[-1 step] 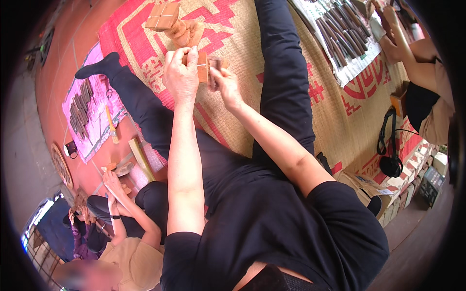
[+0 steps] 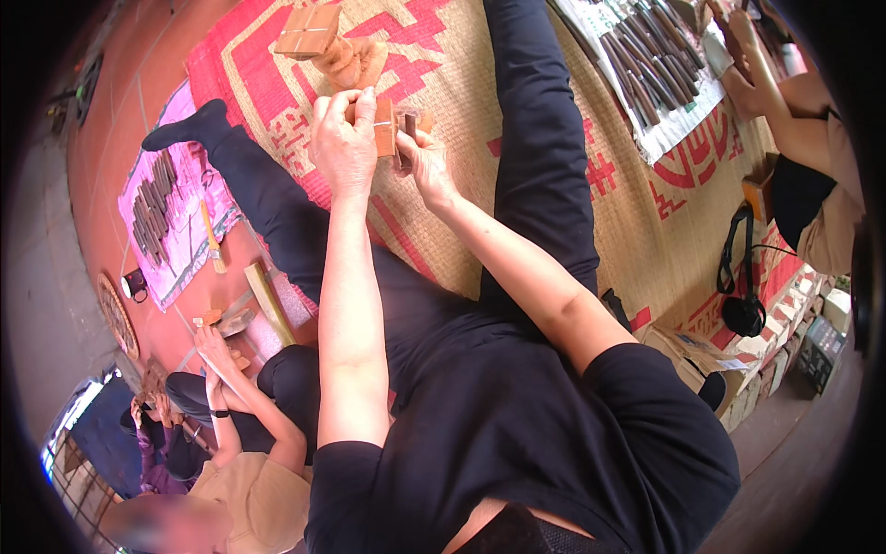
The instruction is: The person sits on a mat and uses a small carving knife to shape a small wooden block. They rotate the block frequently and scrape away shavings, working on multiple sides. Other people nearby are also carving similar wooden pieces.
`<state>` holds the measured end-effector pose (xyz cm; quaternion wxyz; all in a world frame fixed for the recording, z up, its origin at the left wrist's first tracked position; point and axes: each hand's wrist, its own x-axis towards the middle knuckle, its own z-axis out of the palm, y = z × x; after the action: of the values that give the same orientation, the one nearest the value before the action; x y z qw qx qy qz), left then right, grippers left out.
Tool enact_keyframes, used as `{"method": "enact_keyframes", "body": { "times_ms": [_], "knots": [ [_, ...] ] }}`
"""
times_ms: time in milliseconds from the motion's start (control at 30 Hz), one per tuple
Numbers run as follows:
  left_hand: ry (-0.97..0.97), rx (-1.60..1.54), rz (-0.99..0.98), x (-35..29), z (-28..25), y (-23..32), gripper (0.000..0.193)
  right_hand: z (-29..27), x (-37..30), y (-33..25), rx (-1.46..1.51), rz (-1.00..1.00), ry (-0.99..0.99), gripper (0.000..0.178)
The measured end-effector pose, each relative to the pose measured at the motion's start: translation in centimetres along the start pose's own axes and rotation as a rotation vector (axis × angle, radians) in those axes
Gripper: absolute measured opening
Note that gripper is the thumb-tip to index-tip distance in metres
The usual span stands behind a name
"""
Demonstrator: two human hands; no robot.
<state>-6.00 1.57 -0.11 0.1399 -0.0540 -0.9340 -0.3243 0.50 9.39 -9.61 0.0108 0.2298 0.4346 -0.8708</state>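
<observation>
My left hand (image 2: pixel 343 138) is closed around a small reddish-brown wooden block (image 2: pixel 384 127) with a pale line across its face. Close beside it, the fingers of my right hand (image 2: pixel 426 168) pinch a narrow dark brown stick-like piece (image 2: pixel 409 129); its exact kind is unclear. Whether that piece touches the block cannot be made out. A bit of lighter wood shows just behind my right fingers. Beyond my hands, a carved wooden piece (image 2: pixel 343 66) rests on the mat, with a square block (image 2: pixel 308 31) marked by pale crossing lines at its top.
My outstretched legs flank the patterned red-and-straw mat (image 2: pixel 443 212). Several dark-handled tools (image 2: pixel 651 60) lie on white cloth at right; more tools (image 2: pixel 155 208) lie on pink cloth (image 2: pixel 180 263) at left, near a brush (image 2: pixel 212 238). Other people sit at lower left and far right.
The dark piece in my right hand, blurred before, now stands sharp and more upright beside the block. My right hand has shifted slightly; my left stays about where it was.
</observation>
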Motion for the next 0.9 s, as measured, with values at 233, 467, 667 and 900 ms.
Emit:
{"method": "enact_keyframes", "body": {
  "times_ms": [233,467,667,900],
  "knots": [
    [-0.032,0.007,-0.044,-0.1,-0.4,0.4,0.025,-2.3,0.9,0.2,-0.004,0.268,0.156,0.028],
    [0.010,0.008,0.002,0.1,0.0,0.0,0.024,-0.7,0.7,-0.6,-0.048,-0.004,0.012,0.023],
    [0.006,0.002,0.001,-0.2,-0.1,0.2,0.024,-2.9,1.3,-0.1,-0.041,0.204,0.141,0.024],
    [0.008,0.003,0.004,0.1,-0.2,0.2,0.025,0.5,0.0,-1.3,-0.089,0.004,0.021,0.024]
  ]
}}
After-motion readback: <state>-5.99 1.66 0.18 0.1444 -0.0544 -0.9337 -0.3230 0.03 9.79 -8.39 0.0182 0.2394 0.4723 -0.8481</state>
